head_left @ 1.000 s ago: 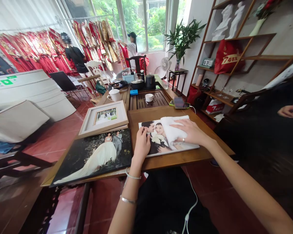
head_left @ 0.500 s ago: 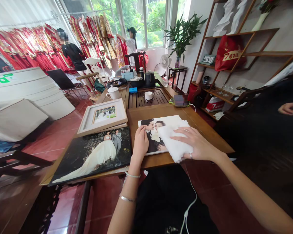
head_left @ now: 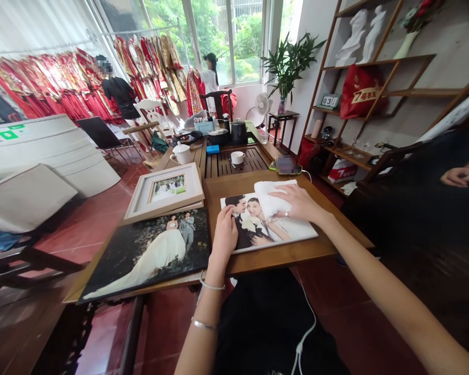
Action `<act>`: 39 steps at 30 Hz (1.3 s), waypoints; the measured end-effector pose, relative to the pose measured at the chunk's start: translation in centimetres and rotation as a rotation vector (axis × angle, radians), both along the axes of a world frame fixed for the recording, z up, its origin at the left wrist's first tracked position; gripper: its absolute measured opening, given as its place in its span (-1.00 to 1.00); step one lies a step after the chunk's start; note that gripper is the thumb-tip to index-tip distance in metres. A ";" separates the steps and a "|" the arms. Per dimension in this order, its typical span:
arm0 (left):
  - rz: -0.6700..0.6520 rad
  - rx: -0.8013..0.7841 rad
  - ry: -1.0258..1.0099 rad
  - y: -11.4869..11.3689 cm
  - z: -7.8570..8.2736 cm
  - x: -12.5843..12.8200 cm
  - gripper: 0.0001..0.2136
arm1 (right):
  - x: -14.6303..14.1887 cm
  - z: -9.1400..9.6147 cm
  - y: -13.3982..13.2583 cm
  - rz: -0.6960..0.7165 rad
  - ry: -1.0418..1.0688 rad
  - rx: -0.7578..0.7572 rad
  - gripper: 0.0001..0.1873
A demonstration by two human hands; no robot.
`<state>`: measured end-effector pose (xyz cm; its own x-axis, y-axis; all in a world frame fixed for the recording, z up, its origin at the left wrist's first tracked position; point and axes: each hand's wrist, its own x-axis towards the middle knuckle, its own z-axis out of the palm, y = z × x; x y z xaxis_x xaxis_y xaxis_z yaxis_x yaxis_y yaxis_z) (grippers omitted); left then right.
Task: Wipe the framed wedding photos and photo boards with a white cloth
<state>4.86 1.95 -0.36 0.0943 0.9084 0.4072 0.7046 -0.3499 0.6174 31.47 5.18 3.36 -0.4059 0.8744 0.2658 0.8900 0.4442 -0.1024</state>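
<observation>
A glossy wedding photo panel lies flat on the wooden table in front of me. My left hand rests flat on its left edge, fingers stretched out, holding it down. My right hand presses a folded white cloth onto the far part of the photo, fingers laid over the cloth. A ring shows on one finger of that hand.
Left of the photo lie a large dark wedding print and a white framed picture. Behind are a tea tray with cups, a kettle and a phone. Another person's hand shows at right. Two people stand by racks of red garments.
My right hand has slid the white cloth from the near right corner of the photo up to its far edge. My left hand stays in place.
</observation>
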 end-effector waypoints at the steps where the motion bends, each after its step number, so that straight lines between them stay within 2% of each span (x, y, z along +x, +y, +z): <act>1: -0.001 0.000 0.000 0.0 0.0 0.0 -0.65 | -0.5 0.2 0.6 -0.018 -0.002 -0.013 -0.27; 4: -0.001 0.007 -0.008 0.0 -0.2 0.0 -0.65 | -1.6 0.6 1.5 -0.067 0.000 -0.041 -0.28; 7: 0.004 0.037 -0.023 0.1 -0.5 0.1 -0.64 | -2.1 0.7 0.7 -0.031 0.004 -0.029 -0.26; 13: 0.011 0.056 -0.029 0.2 -0.9 0.2 -0.65 | -2.1 0.6 -5.4 0.208 0.024 -0.005 -0.30; 17: 0.009 0.050 -0.033 0.2 -0.8 0.2 -0.64 | -1.4 0.6 -9.2 0.269 0.055 -0.017 -0.27; 20: 0.001 0.040 -0.023 0.1 -0.7 0.1 -0.65 | -0.6 0.4 -9.9 0.259 0.076 -0.017 -0.32; 25: -0.003 0.025 -0.025 0.2 -0.6 0.0 -0.66 | 0.3 0.0 -7.3 0.162 0.075 0.004 -0.38; 30: -0.013 0.021 -0.022 0.1 -0.5 0.0 -0.66 | 0.1 0.1 -2.3 0.056 0.028 0.019 -0.37; 34: -0.017 0.022 -0.021 0.1 -0.4 0.0 -0.65 | -1.2 0.4 1.3 0.010 0.004 0.022 -0.37; 37: -0.007 0.028 -0.025 0.2 -0.5 0.0 -0.65 | -2.9 0.5 2.3 0.000 -0.008 0.027 -0.38; 39: -0.005 0.043 -0.033 0.3 -0.6 0.0 -0.65 | -4.2 0.6 1.8 0.019 -0.012 0.034 -0.37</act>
<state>4.85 2.23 -0.97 0.0841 0.8898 0.4484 0.6822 -0.3795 0.6250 27.29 7.03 3.91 -0.4259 0.8568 0.2907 0.8823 0.4645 -0.0764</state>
